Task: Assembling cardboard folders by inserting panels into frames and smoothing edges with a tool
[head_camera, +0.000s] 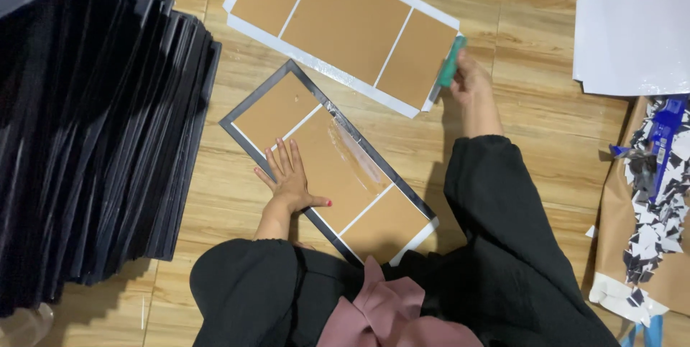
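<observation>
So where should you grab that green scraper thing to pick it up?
Probably by the green scraper's lower end, coming from the near side, where the right hand already holds it. Its far end rests on the white-edged brown sheet, so that working end stays free. The left hand lies flat on the dark-framed panel.

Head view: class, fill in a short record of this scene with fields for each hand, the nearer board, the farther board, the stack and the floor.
left hand: flat, fingers spread, on the nearer board
right hand: gripping a green tool at the farther board's edge
nearer board: brown panels, dark border, shiny wet patch in the middle
farther board: brown panels on white paper
stack: dark sheets standing on edge, left side
floor: wood-pattern tiles
</observation>
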